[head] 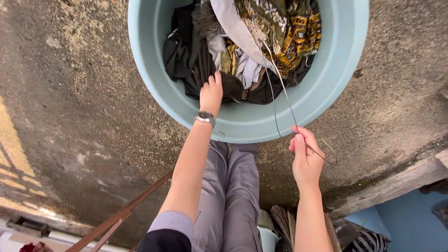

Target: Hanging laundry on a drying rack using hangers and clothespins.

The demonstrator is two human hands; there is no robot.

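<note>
A large pale blue plastic tub (pixel 326 88) stands on the concrete floor and holds a heap of clothes. My left hand (pixel 211 92), with a wristwatch on the wrist, reaches into the tub and grips a black garment (pixel 189 56) at the near side of the heap. My right hand (pixel 305 156) is outside the tub's near rim and pinches the neck of a thin wire hanger (pixel 280 88), whose loop reaches up over a grey cloth (pixel 233 25) and a yellow and green patterned cloth (pixel 294 32).
My legs in grey trousers (pixel 231 196) stand just in front of the tub. A brown metal bar (pixel 121 215) runs diagonally at lower left. A concrete ledge (pixel 396 184) lies at lower right, with a blue surface (pixel 410 224) beyond it.
</note>
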